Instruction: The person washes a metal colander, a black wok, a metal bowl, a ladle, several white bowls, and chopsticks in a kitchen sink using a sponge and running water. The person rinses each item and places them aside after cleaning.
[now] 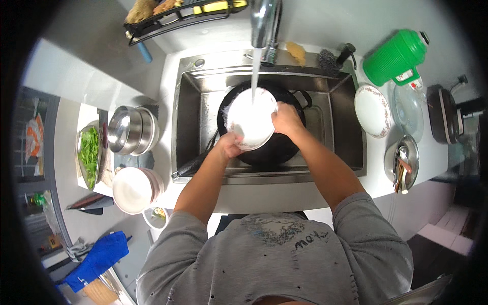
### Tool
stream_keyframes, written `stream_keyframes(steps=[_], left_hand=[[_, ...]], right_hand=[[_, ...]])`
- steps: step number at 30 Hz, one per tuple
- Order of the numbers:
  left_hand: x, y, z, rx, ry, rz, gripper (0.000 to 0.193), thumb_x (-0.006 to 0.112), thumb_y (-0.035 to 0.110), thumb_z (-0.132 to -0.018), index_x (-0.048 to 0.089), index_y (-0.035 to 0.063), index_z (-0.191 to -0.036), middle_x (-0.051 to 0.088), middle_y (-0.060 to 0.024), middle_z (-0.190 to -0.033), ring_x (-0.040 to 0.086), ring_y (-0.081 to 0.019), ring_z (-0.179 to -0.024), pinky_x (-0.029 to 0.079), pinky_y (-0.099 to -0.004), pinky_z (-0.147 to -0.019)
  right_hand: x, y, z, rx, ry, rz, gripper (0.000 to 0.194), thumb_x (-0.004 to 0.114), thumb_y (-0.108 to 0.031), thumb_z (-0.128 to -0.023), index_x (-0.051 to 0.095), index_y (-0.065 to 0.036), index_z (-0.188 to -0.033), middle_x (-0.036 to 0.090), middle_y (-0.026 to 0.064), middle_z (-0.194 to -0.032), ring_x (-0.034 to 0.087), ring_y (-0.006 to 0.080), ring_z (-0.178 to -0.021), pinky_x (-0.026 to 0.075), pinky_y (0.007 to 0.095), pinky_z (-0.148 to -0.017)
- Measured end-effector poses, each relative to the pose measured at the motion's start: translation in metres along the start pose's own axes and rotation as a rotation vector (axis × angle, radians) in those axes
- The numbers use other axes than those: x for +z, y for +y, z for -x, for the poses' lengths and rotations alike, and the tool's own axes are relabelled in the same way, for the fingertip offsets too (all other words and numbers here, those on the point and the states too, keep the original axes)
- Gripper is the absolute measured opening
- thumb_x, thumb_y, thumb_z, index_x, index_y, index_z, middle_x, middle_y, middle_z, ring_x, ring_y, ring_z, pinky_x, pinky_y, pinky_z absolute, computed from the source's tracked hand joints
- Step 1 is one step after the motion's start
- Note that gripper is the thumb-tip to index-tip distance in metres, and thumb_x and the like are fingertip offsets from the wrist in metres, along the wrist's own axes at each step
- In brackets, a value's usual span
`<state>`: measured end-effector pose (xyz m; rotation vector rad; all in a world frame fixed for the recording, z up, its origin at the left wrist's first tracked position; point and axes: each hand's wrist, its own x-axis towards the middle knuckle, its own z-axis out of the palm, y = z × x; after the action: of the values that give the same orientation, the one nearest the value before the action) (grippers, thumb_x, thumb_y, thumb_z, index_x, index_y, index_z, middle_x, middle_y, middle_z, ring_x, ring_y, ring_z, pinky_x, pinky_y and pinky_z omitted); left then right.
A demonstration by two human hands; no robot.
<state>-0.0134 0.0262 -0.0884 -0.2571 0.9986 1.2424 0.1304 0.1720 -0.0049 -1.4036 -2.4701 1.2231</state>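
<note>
Both hands hold a white plate (pixel 252 118) with a patterned rim under running water from the faucet (pixel 261 23). My left hand (pixel 230 145) grips its lower left edge. On the right edge, my right hand (pixel 286 119) has its fingers curled around the rim. Glare washes out much of the plate's face. Beneath it, a black wok (pixel 267 154) rests in the stainless steel sink (pixel 345 152), its long handle (pixel 192 164) reaching to the lower left. The plate covers part of the wok's inside.
Left of the sink stand steel bowls (pixel 125 129), stacked bowls (pixel 131 190) and a dish of leafy greens (pixel 89 156). On the right are a patterned plate (pixel 373 110), a glass plate (pixel 408 110), a steel bowl of utensils (pixel 413 167) and a green thermos (pixel 396 57). A scourer (pixel 328 61) sits behind.
</note>
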Motion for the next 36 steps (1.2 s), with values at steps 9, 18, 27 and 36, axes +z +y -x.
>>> stream_keyframes(steps=[9, 18, 27, 36], left_hand=[[0.006, 0.011, -0.040, 0.184, 0.390, -0.297, 0.030, 0.049, 0.009, -0.078, 0.051, 0.0025, -0.107, 0.060, -0.0120, -0.103, 0.060, -0.0303, -0.090, 0.047, -0.0407, -0.083], [-0.098, 0.089, -0.014, 0.331, 0.942, -1.722, 0.027, 0.053, 0.012, -0.076, 0.063, 0.0074, -0.101, 0.062, -0.0182, -0.103, 0.059, -0.0294, -0.100, 0.048, -0.0382, -0.084], [-0.224, 0.066, -0.127, -0.171, 0.208, -2.031, 0.018, 0.062, 0.022, -0.081, 0.063, 0.0061, -0.088, 0.063, -0.0148, -0.086, 0.059, -0.0212, -0.078, 0.047, -0.0346, -0.067], [-0.191, 0.068, -0.108, -0.038, 0.006, -2.572, 0.028, 0.062, 0.025, -0.076, 0.063, 0.0064, -0.097, 0.065, -0.0155, -0.093, 0.062, -0.0292, -0.089, 0.049, -0.0378, -0.071]], right_hand=[[-0.006, -0.076, 0.019, -0.458, 0.173, 0.627, 0.020, 0.046, -0.011, -0.081, 0.062, 0.001, -0.088, 0.062, 0.0203, -0.082, 0.065, 0.0313, -0.070, 0.053, 0.0416, -0.060], [-0.094, 0.045, 0.019, 0.338, -0.162, -0.351, 0.018, 0.052, -0.009, -0.076, 0.061, 0.006, -0.079, 0.062, 0.0141, -0.071, 0.063, 0.0260, -0.062, 0.053, 0.0356, -0.055], [-0.105, 0.115, 0.128, 0.438, 0.221, -1.162, 0.011, 0.053, -0.008, -0.080, 0.056, 0.001, -0.086, 0.057, 0.0066, -0.071, 0.053, 0.0142, -0.054, 0.046, 0.0239, -0.045], [-0.132, 0.175, 0.120, 0.400, 1.077, -1.079, 0.019, 0.047, 0.000, -0.081, 0.051, 0.010, -0.097, 0.058, 0.0173, -0.084, 0.059, 0.0204, -0.059, 0.053, 0.0279, -0.045]])
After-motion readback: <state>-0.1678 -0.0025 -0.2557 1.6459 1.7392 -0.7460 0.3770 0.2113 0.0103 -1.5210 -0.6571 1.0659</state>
